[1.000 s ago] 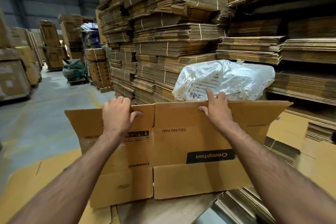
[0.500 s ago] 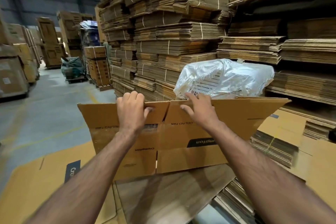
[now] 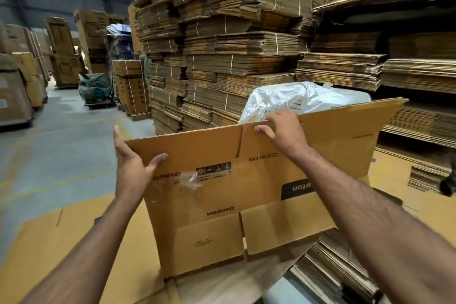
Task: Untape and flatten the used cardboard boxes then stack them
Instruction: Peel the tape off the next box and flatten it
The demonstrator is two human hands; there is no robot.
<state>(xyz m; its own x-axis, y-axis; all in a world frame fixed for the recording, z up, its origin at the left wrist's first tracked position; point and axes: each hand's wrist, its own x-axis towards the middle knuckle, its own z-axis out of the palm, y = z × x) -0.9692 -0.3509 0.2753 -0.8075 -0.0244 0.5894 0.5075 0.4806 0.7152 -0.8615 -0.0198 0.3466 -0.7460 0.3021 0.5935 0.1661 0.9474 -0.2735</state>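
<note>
A flattened brown ceiling-fan carton [image 3: 259,187] stands upright in front of me, its print upside down and a torn strip of clear tape [image 3: 195,177] stuck near its left side. My left hand [image 3: 134,163] clasps the carton's upper left corner, thumb on the near face and fingers behind the edge. My right hand [image 3: 281,131] hooks over the top edge near the middle, fingers curled to the far side. Flat cartons [image 3: 49,249] lie spread under it on the floor.
Tall bundles of tied flat cardboard [image 3: 222,57] rise straight ahead and to the right. A clear plastic bag [image 3: 303,99] sits just behind the carton. Low cardboard stacks [image 3: 340,269] lie at lower right. An open concrete aisle [image 3: 56,136] runs left, lined with boxed pallets [image 3: 130,86].
My left hand slid from the top edge out to the left corner. The carton rose and came nearer to me, and its left flap folded out of sight.
</note>
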